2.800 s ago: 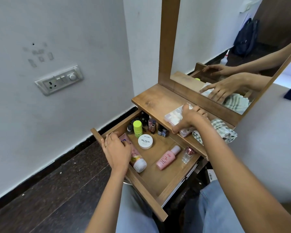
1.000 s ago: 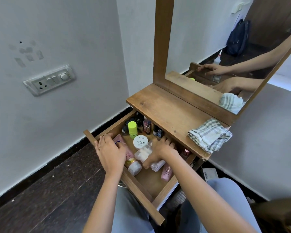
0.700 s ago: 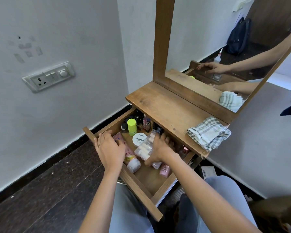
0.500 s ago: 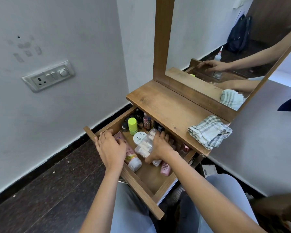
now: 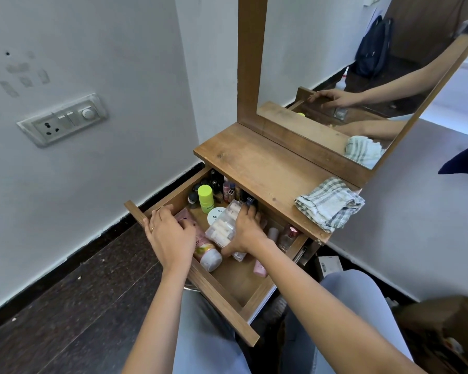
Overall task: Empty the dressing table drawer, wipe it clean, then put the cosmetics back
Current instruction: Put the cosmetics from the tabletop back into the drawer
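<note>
Inside the drawer (image 5: 222, 300), right hand (image 5: 247, 233) clamps a clear pale-tubed case (image 5: 222, 228); left hand (image 5: 169, 238) grips the rim.

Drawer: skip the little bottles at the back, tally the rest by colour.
Pink: 2, pink tube and pink bottle.
Lime green: 1, lime bottle.
White: 1, white jar.
Clear: 2, clear case and glass bottle.
Total: 6.

Drawer (image 5: 222, 292) and tabletop (image 5: 265, 168): matt wood grain. Organiser box (image 5: 222, 228): clear glossy plastic. Checked towel (image 5: 328, 203): woven cloth.
</note>
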{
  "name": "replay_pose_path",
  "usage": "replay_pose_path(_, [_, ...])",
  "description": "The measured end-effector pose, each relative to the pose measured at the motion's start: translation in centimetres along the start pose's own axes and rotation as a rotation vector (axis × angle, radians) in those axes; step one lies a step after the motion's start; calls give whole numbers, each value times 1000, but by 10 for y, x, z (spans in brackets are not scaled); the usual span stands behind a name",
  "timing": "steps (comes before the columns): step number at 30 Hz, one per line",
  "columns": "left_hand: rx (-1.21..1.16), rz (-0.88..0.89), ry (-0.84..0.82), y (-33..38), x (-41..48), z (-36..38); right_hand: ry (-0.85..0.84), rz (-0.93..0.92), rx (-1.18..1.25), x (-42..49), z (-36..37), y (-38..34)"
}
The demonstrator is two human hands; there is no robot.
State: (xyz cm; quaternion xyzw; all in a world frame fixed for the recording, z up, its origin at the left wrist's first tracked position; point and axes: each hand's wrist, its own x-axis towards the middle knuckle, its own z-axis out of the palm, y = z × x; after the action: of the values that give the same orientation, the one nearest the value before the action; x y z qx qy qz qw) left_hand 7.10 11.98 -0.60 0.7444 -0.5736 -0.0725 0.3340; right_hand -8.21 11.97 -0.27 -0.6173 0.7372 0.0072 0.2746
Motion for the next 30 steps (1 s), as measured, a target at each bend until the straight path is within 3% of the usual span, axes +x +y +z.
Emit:
replay_pose_path(20, [-10, 7, 14, -1, 0, 0, -94, 132, -177, -5, 2, 4])
replay_pose_path(23, [-6, 11, 15, -1, 0, 1, -44, 156, -198, -13, -3, 8])
replay_pose_path(26, [-2, 12, 15, -1, 0, 1, 0, 185, -362, -25, -4, 10])
replay_pose_path(30, [-11, 14, 21, 0, 0, 0, -121, 264, -473, -28, -1, 12])
